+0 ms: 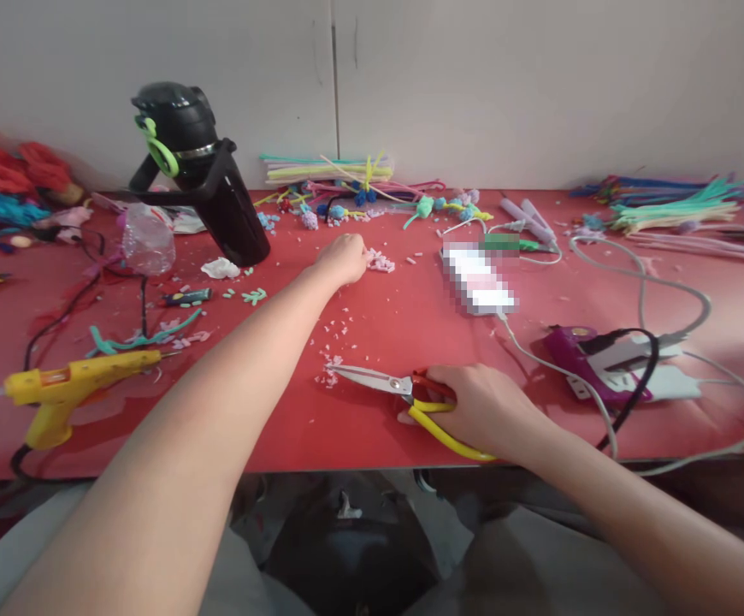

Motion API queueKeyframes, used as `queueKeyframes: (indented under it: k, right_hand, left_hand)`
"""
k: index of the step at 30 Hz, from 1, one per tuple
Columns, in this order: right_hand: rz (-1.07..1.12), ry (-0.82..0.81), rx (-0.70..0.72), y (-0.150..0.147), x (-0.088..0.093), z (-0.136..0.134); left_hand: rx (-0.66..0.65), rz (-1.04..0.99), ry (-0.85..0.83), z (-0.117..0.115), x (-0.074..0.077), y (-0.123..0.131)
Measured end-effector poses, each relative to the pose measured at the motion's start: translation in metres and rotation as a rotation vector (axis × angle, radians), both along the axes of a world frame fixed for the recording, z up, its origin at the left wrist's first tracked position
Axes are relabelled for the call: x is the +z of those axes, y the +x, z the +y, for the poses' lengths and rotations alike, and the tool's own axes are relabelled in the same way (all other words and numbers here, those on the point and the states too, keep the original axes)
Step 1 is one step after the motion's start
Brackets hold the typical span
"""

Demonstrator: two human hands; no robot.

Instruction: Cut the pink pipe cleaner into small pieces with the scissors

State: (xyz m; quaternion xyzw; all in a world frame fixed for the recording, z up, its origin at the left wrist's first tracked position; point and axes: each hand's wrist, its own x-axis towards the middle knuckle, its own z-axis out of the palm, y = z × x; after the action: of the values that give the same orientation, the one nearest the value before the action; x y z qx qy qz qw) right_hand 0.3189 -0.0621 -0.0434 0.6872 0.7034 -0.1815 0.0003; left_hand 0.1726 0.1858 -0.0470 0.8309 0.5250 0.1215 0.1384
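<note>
My left hand [344,257] reaches far across the red table [398,334], fingers curled over a small heap of pink snippets [381,262]; whether it pinches any is hidden. My right hand [481,409] rests near the front edge, wrapped round the yellow and red handles of a pair of scissors [404,393]. The blades are closed, lie flat on the table and point left toward more pink scraps [330,372].
A yellow glue gun [67,385] lies front left, a purple glue gun [587,364] with cables front right. A black bottle [202,171] leans at back left. Pipe cleaners [327,169] and pompoms line the back; a blurred phone [478,278] lies in the middle.
</note>
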Motion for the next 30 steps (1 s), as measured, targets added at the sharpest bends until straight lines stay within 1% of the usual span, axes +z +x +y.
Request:
queueKeyframes:
  k: [3,6,8,9,11,13,14,16,18,20,22,26,30]
  right_hand:
    - [0.023,-0.005,-0.013,0.0,0.001,0.0]
    - [0.12,-0.002,-0.07,0.004,0.0,0.002]
    - [0.259,-0.017,-0.137,0.007,0.0,0.003]
    - [0.361,-0.043,-0.174,0.007,0.001,0.004]
    - [0.638,-0.137,-0.242,0.004,0.003,0.005]
    - [0.964,-0.246,-0.278,-0.006,0.006,0.004]
    - [1.069,-0.271,-0.301,-0.013,0.008,0.004]
    - [1.27,-0.253,-0.391,-0.029,0.01,0.003]
    - [1.438,-0.245,-0.424,-0.043,0.011,0.002]
    - [1.53,-0.246,-0.408,-0.053,0.01,0.002]
    - [1.545,-0.202,-0.399,-0.058,0.008,0.004]
    - [1.533,-0.147,-0.425,-0.06,0.006,0.009]
    - [1.51,-0.13,-0.414,-0.061,0.001,0.011]
  left_hand:
    - [-0.022,-0.06,0.04,-0.008,0.009,-0.008]
    - [-0.047,-0.221,0.152,-0.031,0.026,-0.031]
    - [-0.081,-0.319,0.229,-0.057,0.038,-0.052]
    - [-0.091,-0.361,0.264,-0.073,0.043,-0.063]
    - [-0.082,-0.447,0.253,-0.108,0.048,-0.082]
    - [-0.058,-0.531,0.14,-0.143,0.047,-0.093]
    - [-0.052,-0.578,0.082,-0.16,0.043,-0.095]
    - [-0.033,-0.655,-0.041,-0.187,0.032,-0.095]
    - [-0.008,-0.716,-0.113,-0.204,0.02,-0.092]
    - [0.012,-0.759,-0.149,-0.212,0.011,-0.089]
    - [0.013,-0.79,-0.174,-0.211,0.006,-0.088]
    - [0.002,-0.825,-0.197,-0.205,0.003,-0.087]
    - [-0.008,-0.841,-0.221,-0.205,0.002,-0.085]
